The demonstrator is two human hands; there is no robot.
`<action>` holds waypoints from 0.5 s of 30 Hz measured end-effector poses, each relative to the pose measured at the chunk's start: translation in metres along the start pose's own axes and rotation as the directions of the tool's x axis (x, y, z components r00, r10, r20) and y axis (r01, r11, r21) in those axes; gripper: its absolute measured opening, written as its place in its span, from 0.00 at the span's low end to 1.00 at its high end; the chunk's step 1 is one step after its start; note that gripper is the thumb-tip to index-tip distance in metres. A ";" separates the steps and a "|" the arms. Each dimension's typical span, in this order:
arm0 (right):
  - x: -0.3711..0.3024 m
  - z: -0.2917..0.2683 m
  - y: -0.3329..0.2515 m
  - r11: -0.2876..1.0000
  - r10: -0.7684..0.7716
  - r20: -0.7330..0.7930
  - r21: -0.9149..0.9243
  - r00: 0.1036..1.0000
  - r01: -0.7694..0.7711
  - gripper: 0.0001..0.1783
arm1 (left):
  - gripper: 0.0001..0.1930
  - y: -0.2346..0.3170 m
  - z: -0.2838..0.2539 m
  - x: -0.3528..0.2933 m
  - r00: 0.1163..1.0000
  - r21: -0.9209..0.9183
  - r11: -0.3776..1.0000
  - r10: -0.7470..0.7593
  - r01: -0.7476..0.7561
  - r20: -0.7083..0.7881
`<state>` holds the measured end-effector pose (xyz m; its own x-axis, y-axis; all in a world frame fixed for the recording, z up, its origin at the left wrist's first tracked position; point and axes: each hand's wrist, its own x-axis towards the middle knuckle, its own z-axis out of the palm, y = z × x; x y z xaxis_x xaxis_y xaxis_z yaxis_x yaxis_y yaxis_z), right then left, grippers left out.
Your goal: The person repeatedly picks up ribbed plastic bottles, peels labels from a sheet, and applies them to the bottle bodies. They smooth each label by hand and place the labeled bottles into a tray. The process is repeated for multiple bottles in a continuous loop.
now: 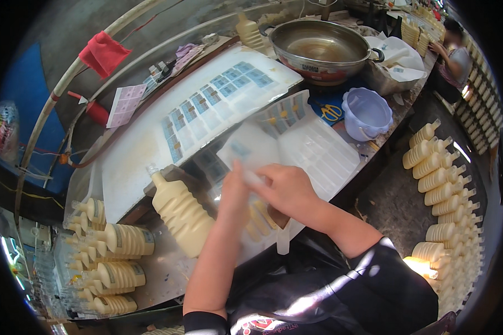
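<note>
My left hand and my right hand meet over a cream ribbed plastic bottle lying in front of me. It is mostly hidden under the hands. My left hand is blurred and its fingertips press on a translucent label backing sheet. My right hand rests on the bottle with fingers curled. A second cream ribbed bottle lies on the bench just left of my left forearm. A long white sheet of small blue labels stretches across the bench beyond my hands.
Several labelled cream bottles lie piled at the lower left. Rows of bottles stand on the floor at right. A metal basin, a lilac plastic bowl and yellow scissors sit at the far end. Another person works at upper right.
</note>
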<state>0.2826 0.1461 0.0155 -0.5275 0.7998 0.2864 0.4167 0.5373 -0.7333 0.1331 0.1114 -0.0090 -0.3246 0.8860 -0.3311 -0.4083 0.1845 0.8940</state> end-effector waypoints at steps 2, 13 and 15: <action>0.003 -0.004 0.003 0.980 0.143 0.107 0.122 0.984 -0.156 0.11 | 0.22 -0.004 -0.003 0.003 1.000 0.159 0.987 0.025 -0.027 0.010; 0.009 0.023 0.038 0.672 0.243 0.296 0.635 0.924 -0.380 0.13 | 0.19 -0.017 0.002 0.011 0.998 0.002 1.000 -0.023 0.024 -0.064; 0.010 0.020 0.036 0.548 0.281 0.373 0.694 0.884 -0.467 0.13 | 0.19 -0.016 0.006 0.007 0.997 -0.054 0.998 -0.041 0.037 -0.068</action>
<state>0.2774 0.1675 -0.0204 -0.6259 0.7582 -0.1827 -0.0393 -0.2646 -0.9636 0.1426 0.1176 -0.0235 -0.3652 0.8466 -0.3872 -0.4654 0.1942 0.8635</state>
